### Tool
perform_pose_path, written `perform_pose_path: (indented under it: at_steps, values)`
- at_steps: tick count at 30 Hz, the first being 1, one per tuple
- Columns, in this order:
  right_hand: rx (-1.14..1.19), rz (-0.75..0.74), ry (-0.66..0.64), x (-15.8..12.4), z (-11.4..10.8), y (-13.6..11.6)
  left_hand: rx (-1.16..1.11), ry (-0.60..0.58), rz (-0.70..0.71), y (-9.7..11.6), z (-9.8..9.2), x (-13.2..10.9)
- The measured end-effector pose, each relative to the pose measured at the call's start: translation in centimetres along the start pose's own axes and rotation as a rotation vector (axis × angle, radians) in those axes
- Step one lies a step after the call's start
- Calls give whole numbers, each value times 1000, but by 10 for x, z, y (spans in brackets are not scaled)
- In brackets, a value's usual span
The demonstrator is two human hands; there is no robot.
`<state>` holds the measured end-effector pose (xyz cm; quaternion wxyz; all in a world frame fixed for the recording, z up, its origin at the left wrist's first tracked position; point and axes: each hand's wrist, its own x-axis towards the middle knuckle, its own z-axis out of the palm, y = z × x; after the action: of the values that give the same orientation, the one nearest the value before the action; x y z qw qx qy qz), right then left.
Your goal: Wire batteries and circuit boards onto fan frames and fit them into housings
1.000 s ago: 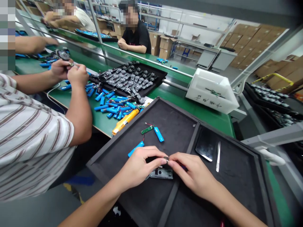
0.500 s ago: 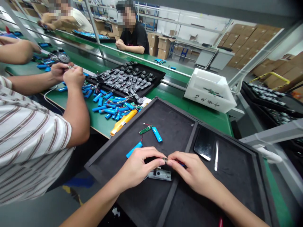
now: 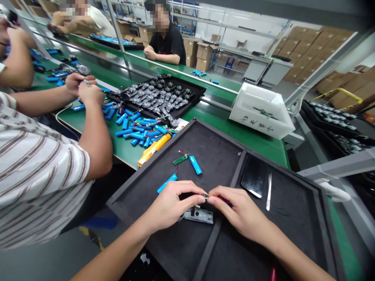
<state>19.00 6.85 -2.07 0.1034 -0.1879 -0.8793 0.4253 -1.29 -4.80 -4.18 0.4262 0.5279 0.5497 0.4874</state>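
Observation:
My left hand [image 3: 171,205] and my right hand [image 3: 238,207] meet over the black tray [image 3: 211,146]. Thumb and forefinger of each pinch a small electronic part [image 3: 205,196], mostly hidden by the fingertips. A bit of blue and red shows behind my right fingers, too covered to name. Just below the fingertips lies a grey housing [image 3: 200,216], its left end behind my left hand. Farther up the tray are a blue battery [image 3: 195,165], a green circuit board [image 3: 181,159] with wires, and a second blue battery [image 3: 167,183] beside my left hand.
A phone [image 3: 252,177] and tweezers [image 3: 268,192] lie in the tray's right section. A yellow electric screwdriver [image 3: 154,149] and piled batteries [image 3: 140,132] are left of the tray. Behind stand a tray of housings [image 3: 158,95] and a white bin [image 3: 260,113]. A co-worker's arm [image 3: 96,136] is at left.
My hands hold almost the same pose, with the small part turned slightly between the fingertips. The whole view has shifted a little. At far left, another person's hands have risen.

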Motion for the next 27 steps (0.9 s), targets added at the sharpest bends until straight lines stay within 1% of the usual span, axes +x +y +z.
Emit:
perform_pose_path:
  at_steps: [3, 9, 14, 21, 27]
  values:
    - [7, 8, 1, 0, 1, 0, -8, 3, 0, -1, -1, 0]
    - [50, -5, -38, 1, -2, -2, -47, 8, -11, -3, 1, -1]
    - [76, 30, -71, 2, -5, -4, -53, 1, -11, -4, 1, 0]
    - [117, 61, -55, 0, -3, -6, -46, 7, 12, -6, 1, -1]
    - [139, 48, -35, -1, -1, -3, -90, 5, -21, -10, 2, 0]
